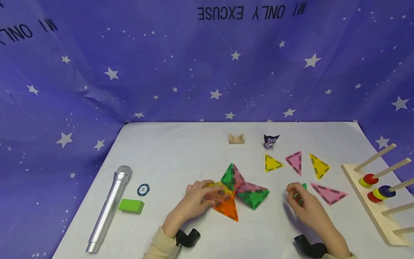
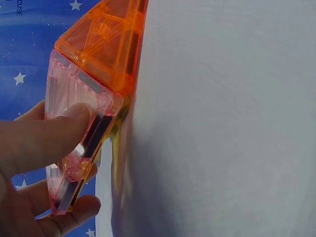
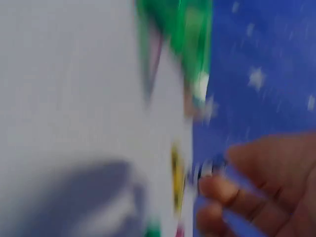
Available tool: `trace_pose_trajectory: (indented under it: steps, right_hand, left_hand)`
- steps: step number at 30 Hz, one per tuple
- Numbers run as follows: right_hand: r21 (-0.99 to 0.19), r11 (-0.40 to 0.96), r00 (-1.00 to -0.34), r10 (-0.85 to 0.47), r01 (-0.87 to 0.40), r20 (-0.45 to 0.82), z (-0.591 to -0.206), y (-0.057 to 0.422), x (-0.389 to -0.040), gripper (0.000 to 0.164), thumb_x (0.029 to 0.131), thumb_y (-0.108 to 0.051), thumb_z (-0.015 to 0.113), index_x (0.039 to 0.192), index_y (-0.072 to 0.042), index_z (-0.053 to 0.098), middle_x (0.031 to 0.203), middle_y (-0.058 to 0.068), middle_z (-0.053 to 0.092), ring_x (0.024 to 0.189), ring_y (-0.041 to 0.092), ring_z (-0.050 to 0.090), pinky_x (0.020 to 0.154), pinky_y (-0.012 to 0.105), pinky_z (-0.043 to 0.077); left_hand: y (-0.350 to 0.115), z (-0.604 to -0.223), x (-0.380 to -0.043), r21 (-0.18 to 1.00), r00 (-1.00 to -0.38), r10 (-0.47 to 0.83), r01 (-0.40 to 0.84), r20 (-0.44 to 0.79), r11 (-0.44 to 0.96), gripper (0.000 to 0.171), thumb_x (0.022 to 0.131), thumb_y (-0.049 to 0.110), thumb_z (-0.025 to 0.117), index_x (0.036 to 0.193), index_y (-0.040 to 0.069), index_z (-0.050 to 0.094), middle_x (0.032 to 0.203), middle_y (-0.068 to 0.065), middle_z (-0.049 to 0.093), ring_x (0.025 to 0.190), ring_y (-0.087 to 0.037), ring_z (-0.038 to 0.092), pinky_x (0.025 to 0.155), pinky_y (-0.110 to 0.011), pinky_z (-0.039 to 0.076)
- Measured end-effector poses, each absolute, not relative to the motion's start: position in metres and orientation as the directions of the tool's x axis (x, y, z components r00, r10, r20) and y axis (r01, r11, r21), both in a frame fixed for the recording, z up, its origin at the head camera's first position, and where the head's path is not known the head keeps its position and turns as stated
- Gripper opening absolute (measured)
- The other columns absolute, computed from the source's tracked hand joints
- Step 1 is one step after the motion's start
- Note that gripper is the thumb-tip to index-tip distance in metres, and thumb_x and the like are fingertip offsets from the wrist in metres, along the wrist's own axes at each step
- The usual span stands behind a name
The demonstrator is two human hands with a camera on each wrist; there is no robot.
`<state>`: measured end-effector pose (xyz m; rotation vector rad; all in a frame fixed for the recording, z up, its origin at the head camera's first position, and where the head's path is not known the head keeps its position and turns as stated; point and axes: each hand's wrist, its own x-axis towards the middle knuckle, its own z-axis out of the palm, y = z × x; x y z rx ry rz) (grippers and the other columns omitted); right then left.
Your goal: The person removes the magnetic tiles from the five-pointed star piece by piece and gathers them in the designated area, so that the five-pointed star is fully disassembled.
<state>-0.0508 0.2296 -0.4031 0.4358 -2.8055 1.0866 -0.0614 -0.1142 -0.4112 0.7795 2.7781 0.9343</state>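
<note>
Left of centre, my left hand (image 1: 193,202) grips one blade of a pinwheel shape built from translucent magnetic tiles. In the left wrist view the thumb presses a pink triangular tile (image 2: 66,91), fingers behind it on the yellow side. An orange tile (image 2: 101,42) adjoins it. The other blades show a green tile (image 1: 253,199) and a pink tile (image 1: 239,178). To the right, my right hand (image 1: 305,207) hovers with loosely bent fingers over a loose green triangular tile (image 1: 304,186), which it partly covers. The blurred right wrist view shows nothing between its fingers.
Loose yellow (image 1: 273,163) and pink tiles (image 1: 329,193) lie around the right hand. A wooden peg board (image 1: 365,201) with coloured rings stands far right. On the left are a silver microphone (image 1: 108,208), a green block (image 1: 130,205) and a chip (image 1: 143,189). A small figurine (image 1: 270,141) stands behind.
</note>
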Motion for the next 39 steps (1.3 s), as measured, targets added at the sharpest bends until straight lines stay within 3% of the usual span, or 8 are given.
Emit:
trace_pose_trajectory:
  steps: [5, 10, 17, 22, 27, 30, 35, 39]
  right_hand:
    - [-0.706, 0.541, -0.864, -0.459, -0.458, 0.208, -0.405, 0.174, -0.030, 0.024, 0.083, -0.004, 0.063, 0.103, -0.014, 0.056, 0.091, -0.009, 0.058, 0.074, 0.003, 0.054, 0.060, 0.023, 0.047]
    - [-0.615, 0.585, -0.818, -0.546, -0.529, 0.184, -0.415, 0.126, -0.024, 0.036, 0.083, -0.015, 0.066, 0.117, -0.018, 0.055, 0.114, -0.010, 0.054, 0.100, 0.010, 0.054, 0.080, 0.034, 0.047]
    - [-0.669, 0.527, -0.833, -0.482, -0.523, 0.272, -0.424, 0.098, -0.026, 0.036, 0.077, -0.008, 0.070, 0.108, -0.014, 0.054, 0.087, -0.010, 0.049, 0.074, 0.005, 0.047, 0.064, 0.021, 0.042]
    - [-0.839, 0.379, -0.865, -0.463, -0.391, 0.194, -0.427, 0.103, -0.023, 0.042, 0.075, 0.001, 0.067, 0.112, -0.013, 0.052, 0.095, -0.007, 0.052, 0.072, 0.008, 0.048, 0.062, 0.020, 0.043]
    - [-0.973, 0.166, -0.855, -0.517, -0.161, 0.053, -0.428, 0.112, -0.022, 0.042, 0.081, 0.001, 0.063, 0.119, -0.010, 0.049, 0.116, 0.005, 0.051, 0.092, 0.016, 0.051, 0.073, 0.025, 0.046]
    - [-0.996, 0.024, -0.836, -0.545, -0.088, 0.061, -0.423, 0.118, -0.027, 0.040, 0.086, -0.001, 0.058, 0.124, -0.003, 0.045, 0.121, 0.014, 0.045, 0.100, 0.019, 0.049, 0.076, 0.026, 0.046]
    - [-0.961, -0.105, -0.888, -0.369, -0.255, 0.275, -0.410, 0.146, -0.040, 0.039, 0.084, 0.014, 0.052, 0.121, 0.011, 0.041, 0.116, 0.013, 0.048, 0.097, 0.015, 0.049, 0.074, 0.021, 0.045]
    - [-0.941, 0.142, -0.951, -0.085, -0.308, 0.299, -0.407, 0.182, -0.046, 0.039, 0.083, 0.016, 0.052, 0.120, 0.010, 0.042, 0.105, 0.009, 0.051, 0.084, 0.009, 0.051, 0.063, 0.017, 0.043]
  left_hand:
    - [-0.112, -0.413, -0.059, 0.599, -0.854, 0.517, 0.445, 0.059, 0.666, 0.046, 0.083, 0.023, 0.065, 0.127, 0.031, 0.052, 0.129, -0.009, 0.046, 0.106, -0.023, 0.043, 0.072, -0.034, 0.025]
    - [-0.117, -0.410, -0.062, 0.579, -0.861, 0.500, 0.453, 0.088, 0.678, 0.046, 0.082, 0.024, 0.066, 0.126, 0.031, 0.053, 0.128, -0.009, 0.047, 0.103, -0.023, 0.044, 0.071, -0.034, 0.025]
    - [-0.122, -0.408, -0.066, 0.565, -0.864, 0.492, 0.461, 0.109, 0.684, 0.045, 0.081, 0.023, 0.067, 0.124, 0.030, 0.054, 0.126, -0.008, 0.049, 0.102, -0.024, 0.045, 0.071, -0.035, 0.026]
    - [-0.118, -0.410, -0.064, 0.567, -0.864, 0.496, 0.453, 0.089, 0.688, 0.046, 0.081, 0.024, 0.067, 0.125, 0.029, 0.054, 0.126, -0.008, 0.049, 0.104, -0.025, 0.045, 0.073, -0.036, 0.026]
    - [-0.115, -0.412, -0.062, 0.566, -0.859, 0.506, 0.457, 0.080, 0.686, 0.046, 0.082, 0.025, 0.066, 0.126, 0.030, 0.053, 0.127, -0.008, 0.048, 0.105, -0.025, 0.045, 0.073, -0.035, 0.026]
    - [-0.116, -0.411, -0.064, 0.567, -0.861, 0.501, 0.460, 0.095, 0.684, 0.047, 0.081, 0.024, 0.068, 0.126, 0.030, 0.054, 0.126, -0.008, 0.048, 0.105, -0.025, 0.045, 0.071, -0.035, 0.025]
    - [-0.118, -0.411, -0.066, 0.568, -0.859, 0.504, 0.461, 0.091, 0.682, 0.047, 0.082, 0.023, 0.067, 0.126, 0.029, 0.053, 0.127, -0.007, 0.048, 0.105, -0.025, 0.044, 0.072, -0.035, 0.026]
    - [-0.116, -0.412, -0.064, 0.592, -0.865, 0.497, 0.438, 0.073, 0.677, 0.047, 0.081, 0.023, 0.068, 0.125, 0.028, 0.054, 0.127, -0.007, 0.048, 0.107, -0.025, 0.044, 0.073, -0.035, 0.026]
